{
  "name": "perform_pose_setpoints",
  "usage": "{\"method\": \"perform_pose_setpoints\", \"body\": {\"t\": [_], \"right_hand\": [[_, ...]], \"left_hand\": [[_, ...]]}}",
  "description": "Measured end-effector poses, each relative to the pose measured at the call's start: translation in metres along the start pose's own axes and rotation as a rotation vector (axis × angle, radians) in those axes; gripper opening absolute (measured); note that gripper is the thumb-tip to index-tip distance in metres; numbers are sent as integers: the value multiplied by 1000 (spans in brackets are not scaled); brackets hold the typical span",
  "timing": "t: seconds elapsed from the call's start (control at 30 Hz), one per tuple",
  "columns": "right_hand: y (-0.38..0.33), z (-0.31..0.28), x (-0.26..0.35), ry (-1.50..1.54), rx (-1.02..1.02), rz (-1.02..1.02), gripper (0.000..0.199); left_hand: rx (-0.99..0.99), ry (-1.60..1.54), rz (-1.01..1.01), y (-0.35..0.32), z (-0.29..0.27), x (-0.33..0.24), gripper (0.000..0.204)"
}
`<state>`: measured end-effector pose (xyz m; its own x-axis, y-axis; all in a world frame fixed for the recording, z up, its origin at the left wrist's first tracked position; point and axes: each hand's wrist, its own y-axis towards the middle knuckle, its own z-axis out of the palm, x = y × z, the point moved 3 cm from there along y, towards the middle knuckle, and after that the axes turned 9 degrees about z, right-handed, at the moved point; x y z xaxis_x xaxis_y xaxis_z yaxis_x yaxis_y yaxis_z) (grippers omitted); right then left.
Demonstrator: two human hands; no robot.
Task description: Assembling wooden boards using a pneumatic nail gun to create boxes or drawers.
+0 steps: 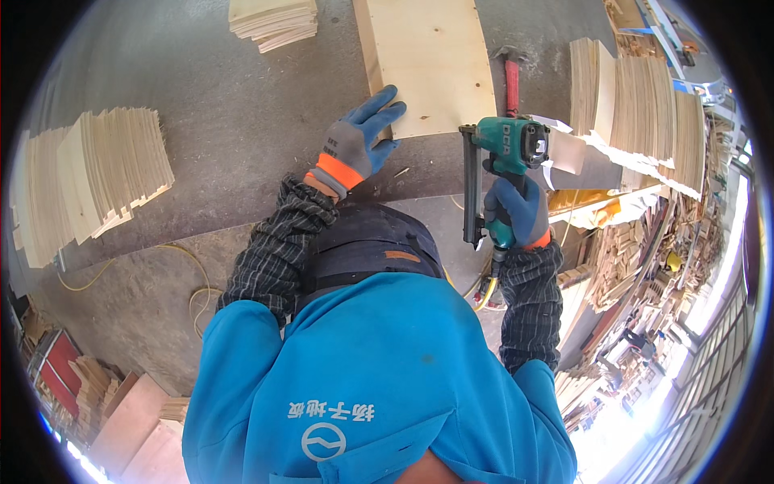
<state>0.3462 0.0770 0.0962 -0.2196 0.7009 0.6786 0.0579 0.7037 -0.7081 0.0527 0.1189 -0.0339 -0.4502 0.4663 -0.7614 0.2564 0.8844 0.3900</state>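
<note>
My right hand, in a blue and grey glove, is closed round the grip of a green and black pneumatic stapler. Its nose is close to the near right corner of a long pale wooden box; whether the two touch I cannot tell. At the box's near left corner lies my gloved left hand, fingers stretched out and spread against the wood. A yellow air hose joins the bottom of the stapler's grip. The box's far end runs out of view.
Thin wooden boards stand in stacks on the grey table: a left stack, a far stack and a right stack. A red-handled hammer lies right of the box. Yellow hose loops across the floor.
</note>
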Motion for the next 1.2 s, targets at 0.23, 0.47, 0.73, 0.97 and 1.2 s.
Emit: {"method": "perform_pose_setpoints", "body": {"t": [0.23, 0.47, 0.73, 0.97, 1.2], "right_hand": [[-6, -4, 7, 50, 57, -27, 31], [-2, -35, 0, 98, -36, 1, 34], [8, -43, -3, 75, -1, -46, 44], [8, -37, -3, 96, -38, 0, 43], [6, -35, 0, 98, 24, 16, 42]], "left_hand": [[0, 22, -41, 1, -2, 1, 62], [-2, -20, -17, 0, -1, 0, 63], [-33, 15, -25, 0, 0, 1, 64], [-18, 10, 2, 0, 1, 0, 63], [-47, 9, 27, -1, 3, 2, 64]]}}
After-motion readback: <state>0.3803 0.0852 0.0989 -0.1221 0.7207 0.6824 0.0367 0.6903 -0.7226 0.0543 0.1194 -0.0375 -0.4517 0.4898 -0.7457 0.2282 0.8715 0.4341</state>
